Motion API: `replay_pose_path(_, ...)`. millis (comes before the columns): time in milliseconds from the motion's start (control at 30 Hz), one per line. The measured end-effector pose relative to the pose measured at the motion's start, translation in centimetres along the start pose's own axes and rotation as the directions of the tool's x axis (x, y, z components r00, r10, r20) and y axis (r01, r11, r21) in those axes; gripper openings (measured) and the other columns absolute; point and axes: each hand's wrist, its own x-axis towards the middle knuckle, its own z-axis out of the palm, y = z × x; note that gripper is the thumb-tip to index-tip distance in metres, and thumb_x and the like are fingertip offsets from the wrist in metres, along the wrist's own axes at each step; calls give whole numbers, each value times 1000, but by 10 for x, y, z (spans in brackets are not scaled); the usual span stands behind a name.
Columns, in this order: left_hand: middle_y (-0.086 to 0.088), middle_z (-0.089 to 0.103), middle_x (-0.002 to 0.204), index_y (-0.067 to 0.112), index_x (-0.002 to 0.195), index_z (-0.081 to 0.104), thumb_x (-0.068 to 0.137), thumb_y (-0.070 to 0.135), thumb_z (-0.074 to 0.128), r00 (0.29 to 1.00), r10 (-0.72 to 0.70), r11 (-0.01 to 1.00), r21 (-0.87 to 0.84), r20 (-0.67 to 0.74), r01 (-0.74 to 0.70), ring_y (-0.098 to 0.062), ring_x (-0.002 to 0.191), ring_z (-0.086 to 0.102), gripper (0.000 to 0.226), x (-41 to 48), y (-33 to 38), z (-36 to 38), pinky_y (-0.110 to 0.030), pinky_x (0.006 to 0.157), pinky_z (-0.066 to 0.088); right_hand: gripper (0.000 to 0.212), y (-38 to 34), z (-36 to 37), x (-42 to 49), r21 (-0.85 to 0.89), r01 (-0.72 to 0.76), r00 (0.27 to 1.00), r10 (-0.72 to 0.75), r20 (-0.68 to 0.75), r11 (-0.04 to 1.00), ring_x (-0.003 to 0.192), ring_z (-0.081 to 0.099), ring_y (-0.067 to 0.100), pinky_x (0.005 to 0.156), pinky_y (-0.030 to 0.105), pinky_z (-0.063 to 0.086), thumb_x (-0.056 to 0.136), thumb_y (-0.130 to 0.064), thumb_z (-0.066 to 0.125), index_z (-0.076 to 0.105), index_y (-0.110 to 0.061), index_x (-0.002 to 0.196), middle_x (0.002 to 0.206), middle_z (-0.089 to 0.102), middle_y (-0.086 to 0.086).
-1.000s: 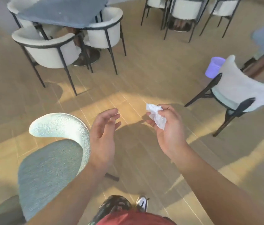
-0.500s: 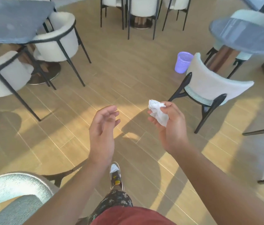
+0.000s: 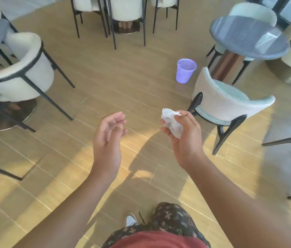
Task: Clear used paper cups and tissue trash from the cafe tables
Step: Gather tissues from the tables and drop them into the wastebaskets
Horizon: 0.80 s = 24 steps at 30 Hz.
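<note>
Out on the open wood-plank floor (image 3: 116, 72) between the cafe tables, the person's right hand (image 3: 186, 140) pinches a crumpled white tissue (image 3: 170, 122) between thumb and curled fingertips, held out in front of the body. The left hand (image 3: 108, 138) hangs beside it, fingers loosely curled and holding nothing. This looks like the carrying step. A purple mesh wastebasket (image 3: 185, 70) stands ahead, just beside the back of a pale teal chair (image 3: 227, 102) and near the round dark table (image 3: 248, 38). The next move calls for walking on past the chair's left side, bringing the tissue low over the open rim, then loosening the pinch. Compared with a second ago, the view has swung right: the wastebasket now shows whole and nearer the middle, the round table has appeared, and both hands keep their pose.
</note>
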Motion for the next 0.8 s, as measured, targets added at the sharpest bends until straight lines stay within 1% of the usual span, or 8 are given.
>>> replay_pose_path(167,3,71,121,19,117,66,97,20,53,999,8,1000,-4,53,-7,-18,116,67,24,95,-20,40,-35,95,56,7,-8,7,92,28,11,999,-10,-42,1000,86,65,28,76,35,55,83,-19,59,57,-15,88,98,67,14)
replay_pose_path(267,4,71,119,20,116,66,98,20,53,997,17,1000,3,74,-18,-18,115,67,23,157,-32,72,-34,94,56,7,-16,13,156,41,-4,998,7,-55,999,88,64,29,79,36,55,84,-20,60,57,-15,88,94,69,11)
replay_pose_path(367,4,71,119,20,115,67,97,19,53,997,7,1000,7,73,-7,-18,116,67,23,220,-38,108,-34,94,56,5,-35,21,223,41,-13,997,16,-70,999,88,64,29,81,38,54,93,-16,59,58,-15,88,92,69,11)
replay_pose_path(467,5,72,119,19,116,67,96,19,53,997,9,1000,1,76,-9,-17,117,68,24,278,-39,144,-32,93,56,18,-59,28,286,-3,0,997,0,-77,1000,89,65,30,80,38,53,102,-7,53,58,-14,86,88,70,7)
replay_pose_path(567,5,72,119,20,117,66,96,20,53,997,12,1000,-15,81,-11,-17,117,68,25,330,-41,177,-31,94,56,15,-81,36,339,-70,55,998,-57,-30,996,89,67,27,77,35,55,98,-11,56,59,-15,84,90,71,7)
replay_pose_path(667,5,72,119,19,117,66,96,20,53,996,8,1000,-26,89,-6,-18,117,68,25,378,-43,204,-32,94,56,18,-100,42,388,-68,78,996,-82,-46,995,87,68,25,76,34,54,100,-9,55,59,-16,83,89,71,7)
replay_pose_path(767,6,73,118,20,118,66,96,21,53,992,12,999,-34,124,-8,-17,117,68,25,427,-51,227,-33,94,56,5,-113,47,438,-37,97,993,-99,-60,995,85,68,25,72,31,55,89,-17,59,59,-15,85,89,72,7)
replay_pose_path(800,7,73,117,21,118,65,96,21,53,990,9,1000,-30,139,-5,-17,117,68,25,443,-55,234,-33,94,56,5,-115,49,455,-41,112,991,-114,-65,993,85,68,26,72,30,56,87,-18,58,59,-14,86,90,72,8)
